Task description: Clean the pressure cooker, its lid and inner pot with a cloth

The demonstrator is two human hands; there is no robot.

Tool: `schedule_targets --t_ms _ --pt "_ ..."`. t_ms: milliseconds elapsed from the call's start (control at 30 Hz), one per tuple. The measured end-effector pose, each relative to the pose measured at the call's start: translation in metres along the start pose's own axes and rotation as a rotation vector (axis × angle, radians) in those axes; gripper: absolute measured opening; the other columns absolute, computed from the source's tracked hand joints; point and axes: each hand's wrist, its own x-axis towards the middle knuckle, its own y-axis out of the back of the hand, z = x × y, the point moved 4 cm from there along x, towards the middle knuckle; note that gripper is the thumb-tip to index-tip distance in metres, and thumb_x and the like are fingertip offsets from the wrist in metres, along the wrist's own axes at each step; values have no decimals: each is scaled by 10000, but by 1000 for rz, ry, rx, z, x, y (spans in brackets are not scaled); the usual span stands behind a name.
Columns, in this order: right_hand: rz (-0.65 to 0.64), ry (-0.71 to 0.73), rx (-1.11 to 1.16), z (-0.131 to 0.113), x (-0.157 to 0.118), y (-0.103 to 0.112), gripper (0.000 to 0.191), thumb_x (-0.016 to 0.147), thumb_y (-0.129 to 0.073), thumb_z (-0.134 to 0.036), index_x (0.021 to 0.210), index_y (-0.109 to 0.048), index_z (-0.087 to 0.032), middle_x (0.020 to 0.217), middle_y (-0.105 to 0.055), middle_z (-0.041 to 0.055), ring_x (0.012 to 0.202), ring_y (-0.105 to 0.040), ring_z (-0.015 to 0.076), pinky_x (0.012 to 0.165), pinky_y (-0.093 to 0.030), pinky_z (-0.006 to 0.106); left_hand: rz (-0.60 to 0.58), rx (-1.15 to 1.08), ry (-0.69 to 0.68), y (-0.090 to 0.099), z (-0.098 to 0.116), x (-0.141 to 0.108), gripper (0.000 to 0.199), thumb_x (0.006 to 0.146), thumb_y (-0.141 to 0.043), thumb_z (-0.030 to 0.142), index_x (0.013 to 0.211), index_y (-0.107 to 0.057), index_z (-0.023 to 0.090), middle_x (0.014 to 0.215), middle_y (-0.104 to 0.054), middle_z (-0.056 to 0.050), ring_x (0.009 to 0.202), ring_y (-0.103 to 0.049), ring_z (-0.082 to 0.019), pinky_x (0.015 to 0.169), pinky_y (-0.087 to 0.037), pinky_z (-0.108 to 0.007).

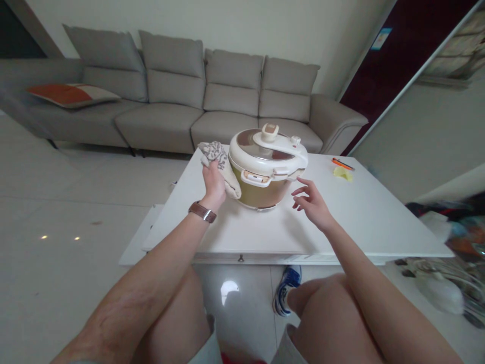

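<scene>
A white and gold electric pressure cooker (265,192) stands upright on the white table, its lid on, with a knob on top and a side handle facing me. My left hand (214,183) is closed around a patterned cloth (232,183), which lies against the cooker's left side. On the right, my right hand (308,201) is held just beside the cooker's lower right side with its fingers apart and slightly bent. Nothing is in it. Whether a fingertip touches the cooker's rim, I cannot tell.
On the white table (364,217), an orange utility knife (343,164) lies at the right, near a yellow piece of paper (343,174). A grey sofa (231,96) stands behind the table. Blurred clutter (439,288) sits on the floor at the right.
</scene>
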Motion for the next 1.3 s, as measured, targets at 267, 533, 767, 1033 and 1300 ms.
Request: schedule_targets --t_ms 267,533,767,1033,1300 --pt "-9 -1 -2 1 -1 -3 612 833 -662 -388 1401 -448 -316 1037 -628 -7 644 -662 137 605 -561 334 -363 129 -123 -34 32 -41 330 749 -699 -5 982 -738 226 1180 -751 -75 1378 -581 -255 1237 -344 -357" --pt "-9 -17 18 4 -1 -5 571 860 -648 -377 1386 -433 -325 1049 -623 -14 657 -661 138 619 -546 337 -640 206 -103 -58 42 -59 461 622 -705 -121 870 -758 264 1210 -758 -73 1524 -432 -285 1322 -141 -471" --pt "-12 -24 20 6 0 -6 579 856 -647 -371 1384 -414 -328 1040 -620 -21 652 -655 139 623 -550 344 -326 177 -150 -32 26 -16 362 739 -750 51 1042 -767 250 1314 -731 -81 1470 -501 -269 1291 -264 -395" --pt "-6 -35 17 8 1 -6 602 837 -644 -377 1383 -402 -308 1053 -619 -14 650 -657 137 613 -530 333 -202 395 -175 6 -10 30 291 920 -564 281 1135 -722 165 1265 -746 -118 1265 -651 -280 1163 -435 -402" --pt "-1 -29 12 5 0 -7 622 828 -648 -398 1392 -405 -298 1042 -620 -8 658 -655 145 609 -523 337 -74 275 118 42 -57 19 212 852 -618 284 1022 -702 190 1064 -769 -105 1124 -703 -275 1051 -518 -384"
